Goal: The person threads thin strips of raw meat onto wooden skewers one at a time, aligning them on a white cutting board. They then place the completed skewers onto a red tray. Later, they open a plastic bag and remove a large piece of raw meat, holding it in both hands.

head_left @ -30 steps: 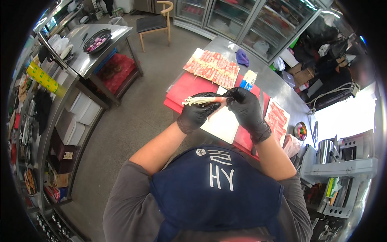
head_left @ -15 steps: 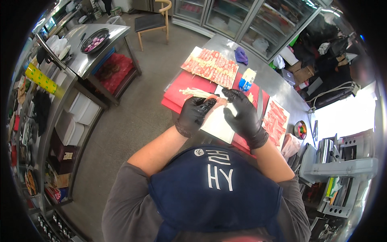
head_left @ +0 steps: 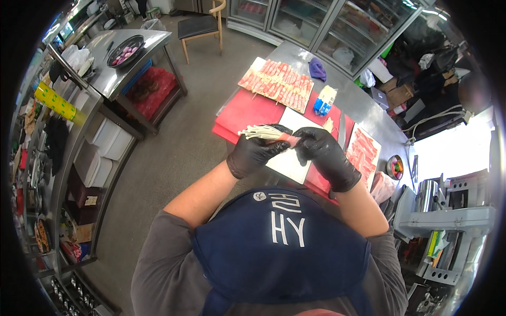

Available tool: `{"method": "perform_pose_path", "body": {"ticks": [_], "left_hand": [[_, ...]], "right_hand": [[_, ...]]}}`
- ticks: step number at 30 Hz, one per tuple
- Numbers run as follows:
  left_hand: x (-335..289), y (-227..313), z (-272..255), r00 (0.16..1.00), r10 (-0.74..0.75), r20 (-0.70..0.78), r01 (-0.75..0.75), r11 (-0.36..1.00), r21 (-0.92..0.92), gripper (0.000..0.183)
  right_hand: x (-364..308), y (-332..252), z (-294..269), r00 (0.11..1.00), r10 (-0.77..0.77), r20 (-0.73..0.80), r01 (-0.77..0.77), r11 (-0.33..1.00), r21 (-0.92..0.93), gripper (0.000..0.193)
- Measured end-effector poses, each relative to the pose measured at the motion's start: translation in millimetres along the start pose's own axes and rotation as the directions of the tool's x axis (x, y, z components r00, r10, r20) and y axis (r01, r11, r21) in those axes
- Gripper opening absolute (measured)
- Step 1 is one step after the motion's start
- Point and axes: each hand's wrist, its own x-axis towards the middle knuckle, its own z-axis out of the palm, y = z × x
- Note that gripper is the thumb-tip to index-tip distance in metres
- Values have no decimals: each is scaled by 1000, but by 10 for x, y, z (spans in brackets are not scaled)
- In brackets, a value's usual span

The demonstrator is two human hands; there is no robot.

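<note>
In black gloves, both my hands are raised over a white cutting board [head_left: 289,167] that lies on a larger red board [head_left: 230,120]. My left hand [head_left: 254,157] is closed around a bundle of enoki mushrooms [head_left: 254,131], whose loose ends point left. A thin pink meat slice [head_left: 288,138] wraps the bundle's right part. My right hand [head_left: 326,152] pinches the slice's right end. Beyond them sits a board of finished-looking meat-wrapped enoki rolls on skewers [head_left: 276,81]. A few mushroom strands [head_left: 328,124] lie beside the white board.
A knife [head_left: 342,131] lies right of the white board, beside a tray of raw meat slices [head_left: 363,150]. Farther back are an enoki packet [head_left: 324,100] and a purple cloth [head_left: 317,69]. A metal bowl [head_left: 394,167] stands at the right; a steel shelf unit [head_left: 118,158] is at the left.
My right hand has come from open, spread fingers to a pinch on the meat slice. The bundle has turned in my left hand, and the meat now wraps round it.
</note>
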Motion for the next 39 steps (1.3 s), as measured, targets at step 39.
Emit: {"method": "perform_pose_path", "body": {"ticks": [39], "left_hand": [[-330, 282, -118, 952, -304, -33, 300, 948, -103, 11]], "right_hand": [[-77, 147, 351, 992, 50, 119, -68, 985, 159, 26]]}}
